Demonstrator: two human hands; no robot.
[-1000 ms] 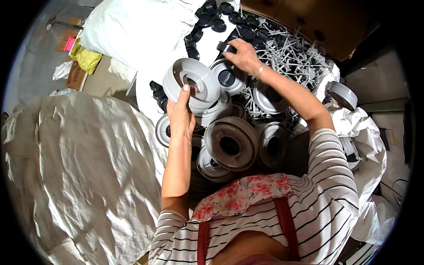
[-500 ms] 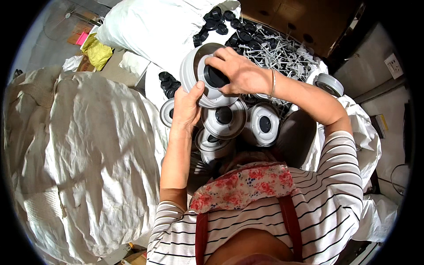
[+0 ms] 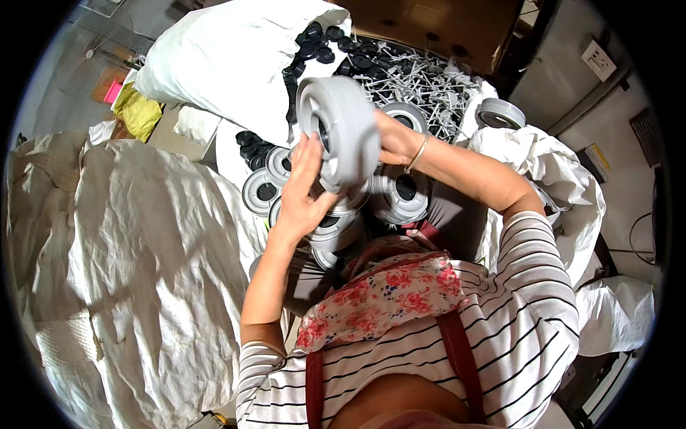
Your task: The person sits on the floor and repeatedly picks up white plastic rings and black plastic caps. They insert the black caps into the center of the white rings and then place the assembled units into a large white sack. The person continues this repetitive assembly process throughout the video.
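A thick grey round plastic piece [image 3: 351, 136], stepped and hollow, is tilted on its edge between my two hands, slightly blurred. My left hand [image 3: 304, 189] has its fingers against the open face, where a dark part shows inside. Behind the far side, my right hand [image 3: 393, 139] grips the rim; its fingertips are hidden. Below and around my hands sit several similar grey pieces with black centres, among them one at the left [image 3: 264, 191] and one by my right wrist [image 3: 405, 187].
Beyond my hands lie a heap of thin white plastic pins [image 3: 421, 89] and loose black caps [image 3: 311, 48]. A full white sack [image 3: 214, 64] leans at the back left. A grey ring [image 3: 500, 113] rests at the right, and a large off-white sack [image 3: 150, 272] fills the left.
The grey piece has been turned from facing up to standing on edge. My right hand has moved from the black centre to the outer rim. My left hand has shifted along the piece.
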